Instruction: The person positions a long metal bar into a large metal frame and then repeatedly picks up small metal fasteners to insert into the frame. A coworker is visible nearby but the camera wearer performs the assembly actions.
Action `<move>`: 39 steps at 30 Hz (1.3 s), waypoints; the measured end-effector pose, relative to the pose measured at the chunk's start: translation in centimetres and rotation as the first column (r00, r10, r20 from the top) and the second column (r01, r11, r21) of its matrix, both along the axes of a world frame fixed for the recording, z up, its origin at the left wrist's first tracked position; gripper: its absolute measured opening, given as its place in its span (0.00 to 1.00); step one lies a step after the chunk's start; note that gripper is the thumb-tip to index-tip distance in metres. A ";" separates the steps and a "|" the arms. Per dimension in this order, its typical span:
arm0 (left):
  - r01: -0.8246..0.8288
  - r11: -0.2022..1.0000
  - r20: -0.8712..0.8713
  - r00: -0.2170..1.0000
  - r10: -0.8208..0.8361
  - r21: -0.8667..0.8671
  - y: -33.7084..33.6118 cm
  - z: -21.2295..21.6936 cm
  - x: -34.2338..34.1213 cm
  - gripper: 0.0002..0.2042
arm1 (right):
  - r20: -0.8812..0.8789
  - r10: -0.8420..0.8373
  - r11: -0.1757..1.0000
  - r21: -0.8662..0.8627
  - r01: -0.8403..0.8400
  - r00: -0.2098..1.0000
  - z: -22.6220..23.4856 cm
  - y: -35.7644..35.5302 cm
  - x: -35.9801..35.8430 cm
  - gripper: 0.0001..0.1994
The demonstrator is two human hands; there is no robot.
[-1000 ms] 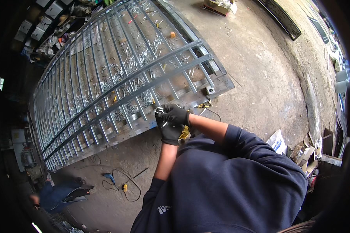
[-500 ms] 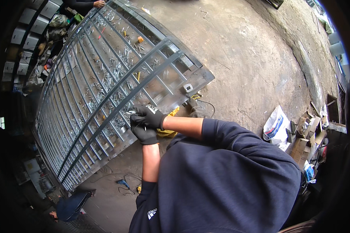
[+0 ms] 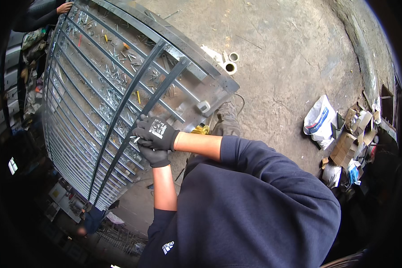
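Observation:
Both my hands wear black work gloves and meet at the near edge of a large metal grille (image 3: 114,129) of parallel grey bars, raised over a work table. My right hand (image 3: 158,132) lies over the left, fingers curled at the end of a flat crossbar; what they grip is hidden. Just beneath, my left hand (image 3: 152,156) is closed, with a small silver metal piece (image 3: 135,139) showing at its fingers. Under and between the bars lie many loose silver fasteners (image 3: 111,99), too small to tell exactly. A yellow stick-like piece (image 3: 138,97) lies among them.
Another person's hand (image 3: 65,7) rests on the grille's far left corner; a second person (image 3: 93,219) is at lower left. White tubes (image 3: 230,67) stand beyond the table's right edge. Farther right are a white bag (image 3: 320,118) and cardboard scraps (image 3: 346,156) on the floor.
The view has shifted, moving the grille left and up in the picture. My hands stay together at its edge; the right now covers more of the left, its fingers nearer the crossbar.

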State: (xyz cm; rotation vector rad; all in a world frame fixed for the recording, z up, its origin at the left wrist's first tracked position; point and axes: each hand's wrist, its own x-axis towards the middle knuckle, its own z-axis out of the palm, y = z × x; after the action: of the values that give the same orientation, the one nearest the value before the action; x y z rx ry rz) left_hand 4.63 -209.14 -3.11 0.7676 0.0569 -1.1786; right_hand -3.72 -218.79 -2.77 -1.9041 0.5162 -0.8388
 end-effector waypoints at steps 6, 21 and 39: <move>-0.113 0.990 -0.001 0.994 0.114 0.080 -5.1 2.2 0.3 0.20 | -0.057 0.030 0.996 -0.084 -0.035 0.998 -0.4 -3.3 1.2 0.23; -0.092 0.983 -0.192 0.974 0.122 0.161 -7.5 -3.1 1.1 0.17 | -0.045 -0.051 0.986 -0.161 0.043 0.998 -1.6 -7.0 0.1 0.12; -0.118 0.933 -0.244 0.947 0.209 0.339 -6.0 -2.3 2.0 0.13 | 0.326 0.074 0.667 0.686 -0.290 0.942 -6.1 -6.1 1.4 0.19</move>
State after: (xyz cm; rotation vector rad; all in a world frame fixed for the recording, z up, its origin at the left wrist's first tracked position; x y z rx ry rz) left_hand 6.61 -215.17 -5.37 0.8583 0.5496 -1.1205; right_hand -2.34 -224.87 -8.83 -1.0488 0.3913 -0.6099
